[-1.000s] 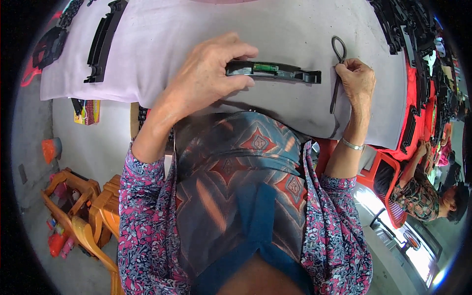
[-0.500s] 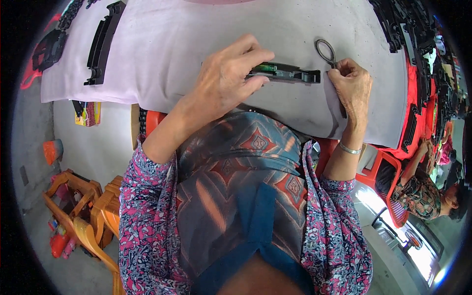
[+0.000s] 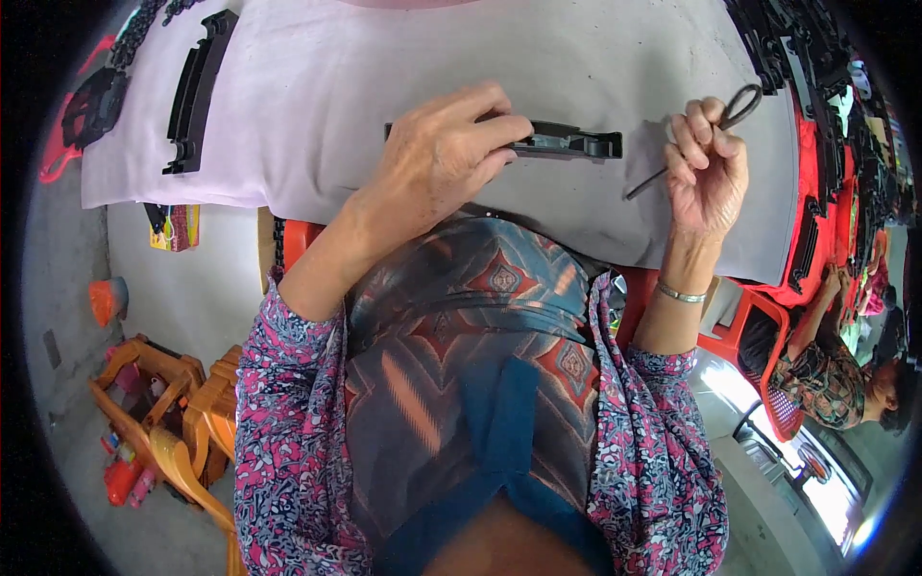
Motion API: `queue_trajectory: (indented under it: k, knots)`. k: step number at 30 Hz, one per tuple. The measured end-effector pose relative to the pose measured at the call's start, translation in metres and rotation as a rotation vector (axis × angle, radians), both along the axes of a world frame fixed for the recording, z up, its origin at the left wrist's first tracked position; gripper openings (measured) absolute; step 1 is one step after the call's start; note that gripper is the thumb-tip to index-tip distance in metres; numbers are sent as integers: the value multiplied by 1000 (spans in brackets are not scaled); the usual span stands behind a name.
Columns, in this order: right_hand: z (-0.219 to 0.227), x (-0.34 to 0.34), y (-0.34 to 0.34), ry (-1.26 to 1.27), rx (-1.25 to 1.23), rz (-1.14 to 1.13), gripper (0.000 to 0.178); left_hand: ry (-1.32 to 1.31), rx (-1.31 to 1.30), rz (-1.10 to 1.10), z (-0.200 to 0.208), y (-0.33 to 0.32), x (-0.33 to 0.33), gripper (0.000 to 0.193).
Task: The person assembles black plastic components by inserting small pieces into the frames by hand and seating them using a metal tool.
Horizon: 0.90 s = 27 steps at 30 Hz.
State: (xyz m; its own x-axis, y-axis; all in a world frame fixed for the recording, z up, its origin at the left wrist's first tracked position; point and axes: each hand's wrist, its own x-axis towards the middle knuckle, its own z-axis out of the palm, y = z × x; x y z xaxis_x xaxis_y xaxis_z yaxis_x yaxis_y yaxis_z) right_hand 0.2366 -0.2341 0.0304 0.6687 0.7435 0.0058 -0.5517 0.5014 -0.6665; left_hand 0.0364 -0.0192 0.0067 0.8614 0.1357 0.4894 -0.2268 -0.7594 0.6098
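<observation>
My left hand (image 3: 447, 144) is closed over a long, narrow black plastic part (image 3: 571, 144) that lies crosswise on the cloth. Thumb and forefinger pinch its middle; the ends stick out on both sides of the hand. My right hand (image 3: 708, 173) is raised at the right, palm partly turned up, with fingers curled around a thin dark metal rod with a looped handle (image 3: 742, 104). The loop stands out past the fingertips, and the straight tip points down and left, apart from the black part.
A pale cloth (image 3: 327, 77) covers the table. Another long black part (image 3: 200, 94) lies at the left, and many black parts (image 3: 807, 96) are heaped along the right edge by red cloth. A seated person (image 3: 826, 384) is at the far right; wooden furniture (image 3: 158, 403) stands lower left.
My right hand has turned palm up and shifted slightly right and down, swinging the rod's loop to the right. The left fingers have moved closer together on the part, covering its green piece.
</observation>
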Motion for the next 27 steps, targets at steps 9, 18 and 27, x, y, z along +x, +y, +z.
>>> queue_trajectory:
  k: [9, 18, 27]
  knots:
    - [39, -33, 63, -108, 106, 55, 45, 99, -56, 15, 1, 2, -4, 21]
    - [25, -43, 86, -272, 3, 81, 59, 94, -61, 33, 3, 2, -3, 22]
    - [6, -42, 95, -432, -66, 91, 64, 54, -80, 6, 2, 2, -1, 21]
